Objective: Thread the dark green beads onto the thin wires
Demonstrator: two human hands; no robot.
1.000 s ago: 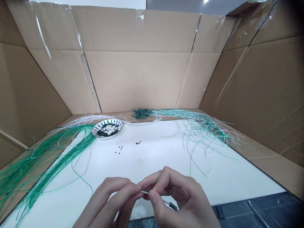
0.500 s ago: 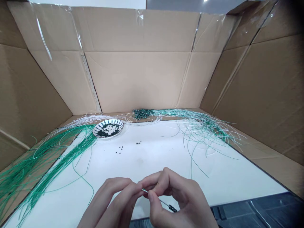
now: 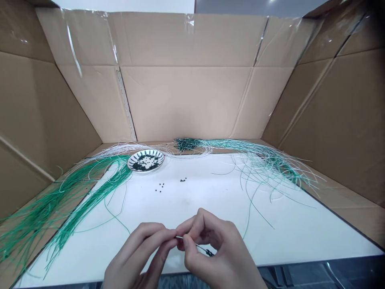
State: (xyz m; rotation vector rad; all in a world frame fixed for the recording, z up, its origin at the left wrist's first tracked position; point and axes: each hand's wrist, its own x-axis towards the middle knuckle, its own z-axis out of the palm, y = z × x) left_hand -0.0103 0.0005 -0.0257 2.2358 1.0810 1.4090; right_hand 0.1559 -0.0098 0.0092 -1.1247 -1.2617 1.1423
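— Green wire is the first thing I see on my feed: a long mass of green wire [image 3: 90, 192] spills off the left side of the frame, and I can't see where it ends. Across from it, a pale wire bunch [image 3: 264, 166] fans out on the right.

— And your hands?

— The left hand [image 3: 140, 251] and right hand [image 3: 216, 249] meet low in the frame, above the near edge of the white board [image 3: 186, 212]. Both are closed on a short wire [image 3: 192, 244], pinching it between their fingertips. The wire runs from the left fingertips, under the right forefinger, and out towards the right palm.

— What's on it?

— Near its far end sit dark beads [image 3: 209, 252], but they're too small and blurred for me to count. The right hand's fingers also hide part of the wire, and I can't make out its near tip.

— Anything else close by?

— Loose beads [image 3: 161, 187] lie on the board, well apart from my hands. Farther back, a plate [image 3: 162, 158] holds a heap of the same dark beads, with strands passing behind it. A cardboard box [image 3: 186, 100] walls off the back and sides, its top edges cut off by the frame.
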